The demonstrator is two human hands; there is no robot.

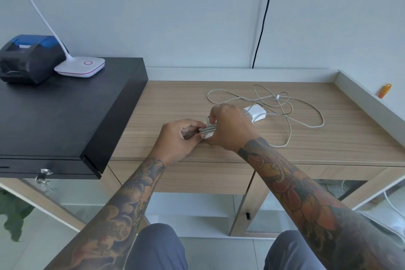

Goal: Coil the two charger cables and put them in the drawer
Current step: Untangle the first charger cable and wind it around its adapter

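The left hand [182, 136] pinched the coiled cable [208, 130] to keep its loops together. The right hand [228, 127] gripped its end.

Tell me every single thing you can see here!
coiled cable: one, pale grey, held between both hands
loose cable: one, pale, sprawled on the desk
charger block: one, white, among the loose loops
desk: one, light wood, drawer front shut
black box: one, black, left, key in its lock
printer: one, black and blue, on the box
lamp base: one, white with pink ring, beside the printer
orange thing: one, right ledge
black wire: one, down the wall
left hand: grips the coil
right hand: fingers pinch the coil
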